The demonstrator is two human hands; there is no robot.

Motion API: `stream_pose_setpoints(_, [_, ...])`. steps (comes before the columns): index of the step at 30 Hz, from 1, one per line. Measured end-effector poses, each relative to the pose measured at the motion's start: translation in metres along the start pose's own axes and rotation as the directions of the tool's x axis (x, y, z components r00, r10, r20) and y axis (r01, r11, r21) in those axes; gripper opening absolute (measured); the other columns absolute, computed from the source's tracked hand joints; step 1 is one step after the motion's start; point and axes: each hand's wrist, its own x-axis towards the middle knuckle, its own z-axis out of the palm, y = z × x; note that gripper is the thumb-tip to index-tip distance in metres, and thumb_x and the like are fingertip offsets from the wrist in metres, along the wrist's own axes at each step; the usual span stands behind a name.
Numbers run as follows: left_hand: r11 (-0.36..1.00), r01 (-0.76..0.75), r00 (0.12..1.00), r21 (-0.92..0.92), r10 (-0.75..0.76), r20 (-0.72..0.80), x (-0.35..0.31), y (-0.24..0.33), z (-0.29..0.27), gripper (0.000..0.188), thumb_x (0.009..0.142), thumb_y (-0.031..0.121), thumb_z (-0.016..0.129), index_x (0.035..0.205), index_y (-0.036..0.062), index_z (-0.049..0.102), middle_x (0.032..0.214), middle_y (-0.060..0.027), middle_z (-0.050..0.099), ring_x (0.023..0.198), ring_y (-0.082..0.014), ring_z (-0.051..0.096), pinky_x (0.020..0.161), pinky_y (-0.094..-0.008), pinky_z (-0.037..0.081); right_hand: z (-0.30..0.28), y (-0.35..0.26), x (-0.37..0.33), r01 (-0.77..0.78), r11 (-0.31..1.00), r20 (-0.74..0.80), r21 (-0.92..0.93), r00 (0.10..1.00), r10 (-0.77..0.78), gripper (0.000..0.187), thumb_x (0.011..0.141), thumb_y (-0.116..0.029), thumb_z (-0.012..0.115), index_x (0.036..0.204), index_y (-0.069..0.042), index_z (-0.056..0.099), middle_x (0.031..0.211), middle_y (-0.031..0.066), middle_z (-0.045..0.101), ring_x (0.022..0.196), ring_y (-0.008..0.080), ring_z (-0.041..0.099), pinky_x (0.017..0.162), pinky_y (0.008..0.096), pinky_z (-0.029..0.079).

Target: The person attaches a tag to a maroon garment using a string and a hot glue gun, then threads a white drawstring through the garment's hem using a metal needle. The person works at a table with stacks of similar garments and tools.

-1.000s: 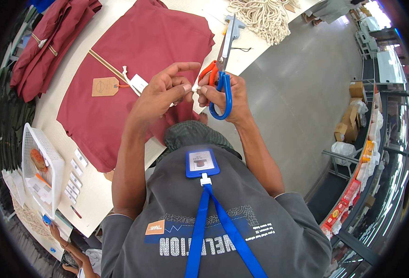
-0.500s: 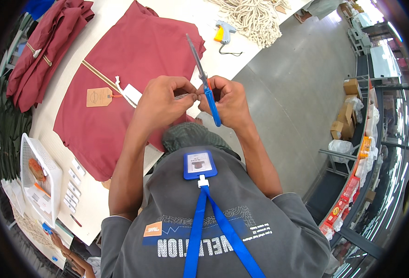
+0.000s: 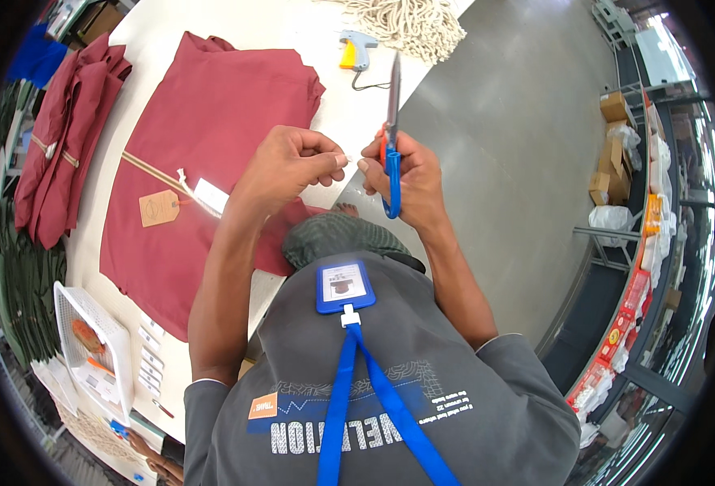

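The left hand, just left of the frame's centre, has its thumb and forefinger pinched together on a tiny tip of soft white cord. To its right, the right hand curls around scissors with smooth blue and orange-red plastic handles and tapering steel blades, which point up the frame; whether its thumb and forefinger grip anything more, I cannot tell. Left of the hands lies a smooth, softly creased maroon cloth with a narrow tan strip, a knotted white cord, a clipped-corner brown card tag and a flat white label. The pale, smooth tabletop bears a grey-and-yellow tagging gun and a tangled heap of cream twisted cords at upper centre, and a white perforated plastic basket at lower left. Half a second ago the two hands' fingertips met; now a narrow gap parts them, and the blades, which leaned left, stand nearly upright.
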Motion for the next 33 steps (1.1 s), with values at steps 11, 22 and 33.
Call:
stream_pose_setpoints(11, [0.994, -0.105, 0.981, 0.002, 0.104, -0.166, 0.021, -0.004, 0.008, 0.015, 0.092, 0.012, 0.07, 0.098, -0.0024, 0.073, 0.084, -0.008, 0.073, 0.073, -0.0097, 0.064, 0.068, -0.0234, 0.051, -0.013, 0.032, -0.045, -0.173, 0.871, -0.077, -0.459, 0.985, 0.155, 0.055, 0.082, -0.047, 0.083, 0.088, -0.002, 0.052, 0.073, 0.0092, 0.054, 0.069, 0.0181, 0.051, 0.064, 0.035, 0.046])
stream_pose_setpoints(22, [0.997, -0.083, 0.974, -0.003, 0.08, -0.213, 0.019, -0.012, 0.01, 0.013, 0.093, 0.008, 0.067, 0.097, -0.0031, 0.073, 0.084, -0.0073, 0.073, 0.075, -0.0087, 0.064, 0.07, -0.023, 0.051, -0.003, 0.032, -0.041, -0.139, 0.852, 0.025, -0.505, 0.984, 0.176, 0.06, 0.082, -0.055, 0.08, 0.084, -0.002, 0.05, 0.07, 0.0118, 0.052, 0.067, 0.023, 0.051, 0.063, 0.039, 0.046])
stream_pose_setpoints(33, [0.997, -0.069, 0.983, 0.015, 0.071, -0.167, 0.019, -0.016, 0.01, 0.013, 0.092, 0.008, 0.068, 0.096, -0.0028, 0.073, 0.082, -0.0068, 0.073, 0.073, -0.0084, 0.062, 0.071, -0.0234, 0.05, -0.001, 0.029, -0.042, -0.219, 0.82, -0.036, -0.529, 0.971, 0.236, 0.056, 0.085, -0.048, 0.08, 0.08, -0.001, 0.051, 0.064, 0.0148, 0.052, 0.06, 0.0234, 0.05, 0.059, 0.0396, 0.044])
